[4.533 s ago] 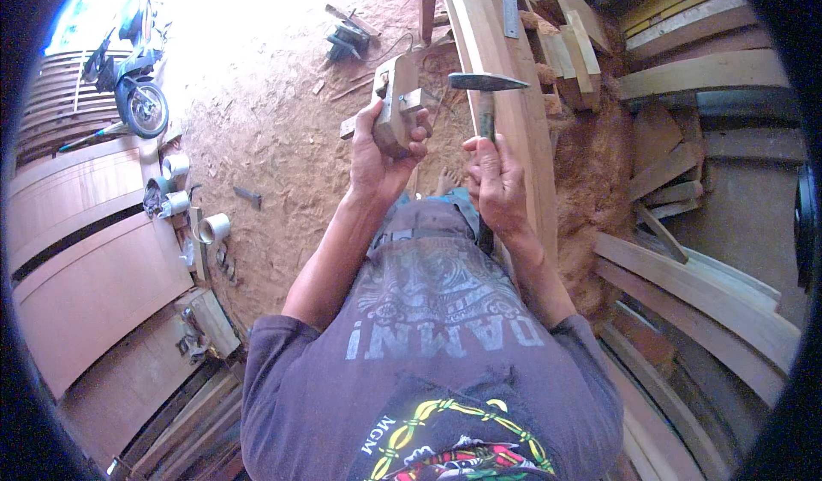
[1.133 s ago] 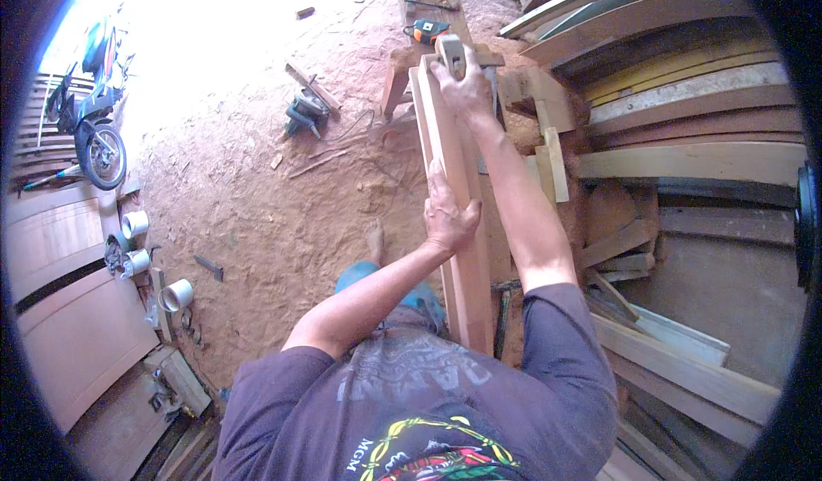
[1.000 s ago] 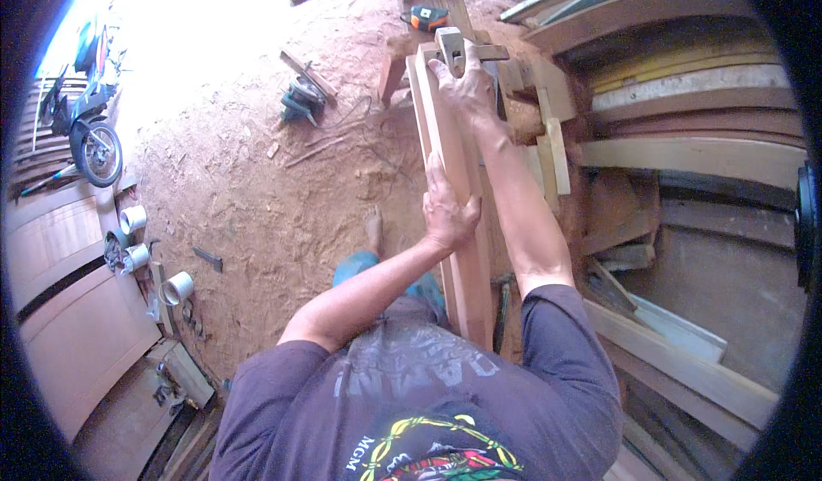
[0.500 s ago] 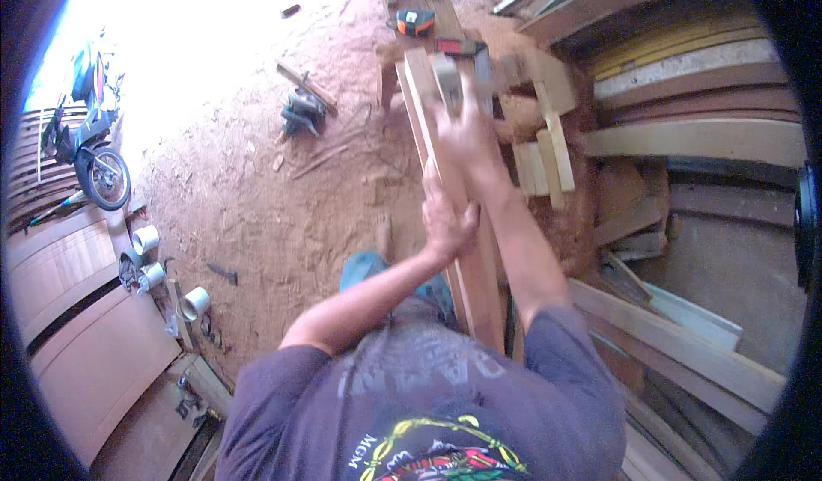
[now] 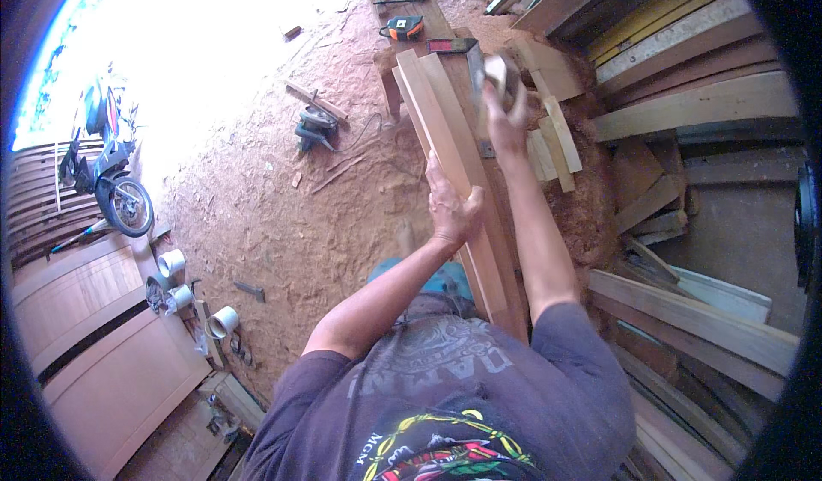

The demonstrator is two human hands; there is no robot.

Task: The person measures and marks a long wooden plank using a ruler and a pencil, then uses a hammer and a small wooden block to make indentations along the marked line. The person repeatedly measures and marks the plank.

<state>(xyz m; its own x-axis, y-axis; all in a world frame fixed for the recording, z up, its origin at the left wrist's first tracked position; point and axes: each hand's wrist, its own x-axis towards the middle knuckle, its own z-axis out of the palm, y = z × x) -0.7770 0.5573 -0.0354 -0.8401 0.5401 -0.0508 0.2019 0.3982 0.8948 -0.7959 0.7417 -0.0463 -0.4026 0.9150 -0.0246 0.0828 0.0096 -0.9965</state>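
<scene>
My left hand is closed around a long wooden board that slants away from my body over a bench, another board lying alongside it. To the right of the boards, my right hand grips a pale block-shaped hand tool, blurred by motion, so its exact kind is unclear. The tool is apart from the board. Just beyond it lies a try square with a dark and red stock and a metal blade. An orange and black tape measure rests on the bench plank.
A corded power tool sits on the sandy ground to the left, beside a stick. Stacked timber and long beams line the right. At far left are a motorbike, white containers and wooden panels.
My right hand has lifted the block-shaped tool off the board and swung it to the right. My left hand keeps its hold on the board. The whole view has shifted slightly.
</scene>
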